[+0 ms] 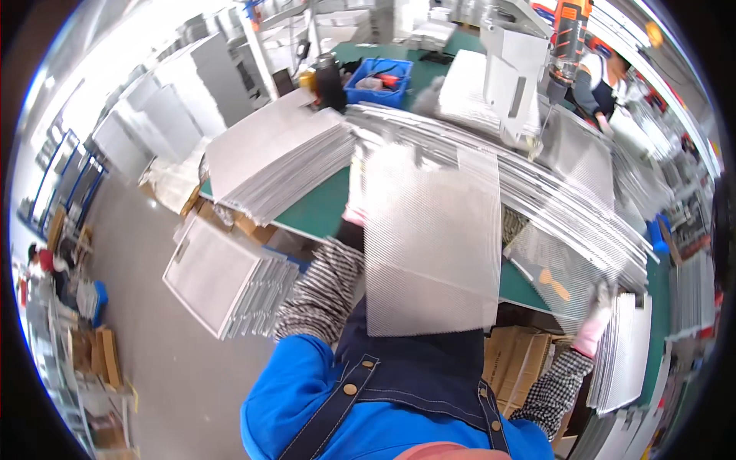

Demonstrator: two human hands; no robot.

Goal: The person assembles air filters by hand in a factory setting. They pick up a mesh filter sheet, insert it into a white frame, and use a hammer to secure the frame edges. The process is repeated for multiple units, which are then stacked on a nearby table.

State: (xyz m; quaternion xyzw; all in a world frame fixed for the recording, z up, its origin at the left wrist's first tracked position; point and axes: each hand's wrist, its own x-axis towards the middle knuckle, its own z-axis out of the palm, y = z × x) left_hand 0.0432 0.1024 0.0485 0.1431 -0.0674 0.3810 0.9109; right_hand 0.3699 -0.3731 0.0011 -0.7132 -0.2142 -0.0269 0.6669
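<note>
Hands are closed on mesh: the left hand (355, 201) grips a mesh sheet (432, 241), the right hand (596, 318) another sheet (556, 264) over the bench (314, 211).

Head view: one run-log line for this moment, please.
left hand: holds mesh sheet | right hand: at mesh stack | green table

I see a blue bin (379, 80) at the far end of the green table (314, 211), an orange drill (569, 34) hanging top right, and framed filters (222, 280) stacked on the floor; cardboard boxes (521, 356), I think, sit underneath.
</note>
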